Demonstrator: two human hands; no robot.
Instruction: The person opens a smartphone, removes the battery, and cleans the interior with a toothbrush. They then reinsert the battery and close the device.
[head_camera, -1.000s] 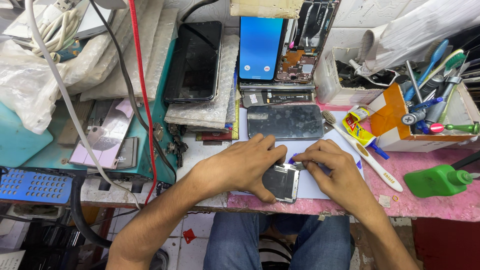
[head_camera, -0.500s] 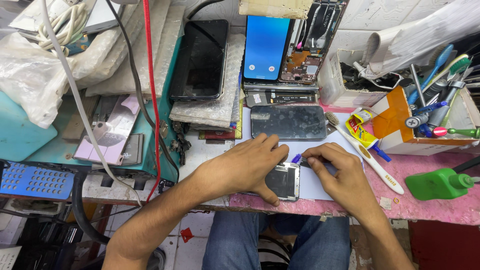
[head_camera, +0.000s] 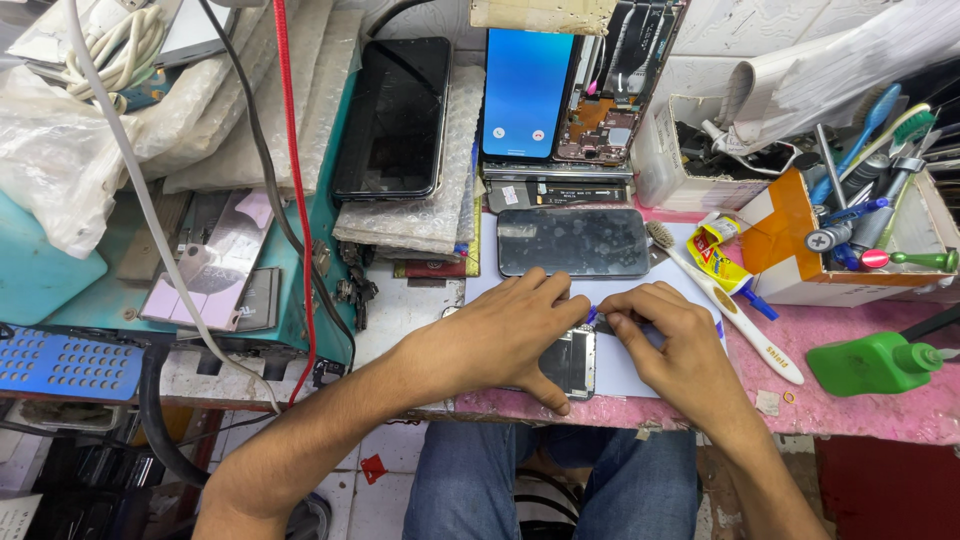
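While left hand presses flat on opened phone, right hand pinches small tool above it

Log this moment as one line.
left hand: pressing opened phone | right hand: pinching small blue-tipped tool at phone's top edge | pink bench
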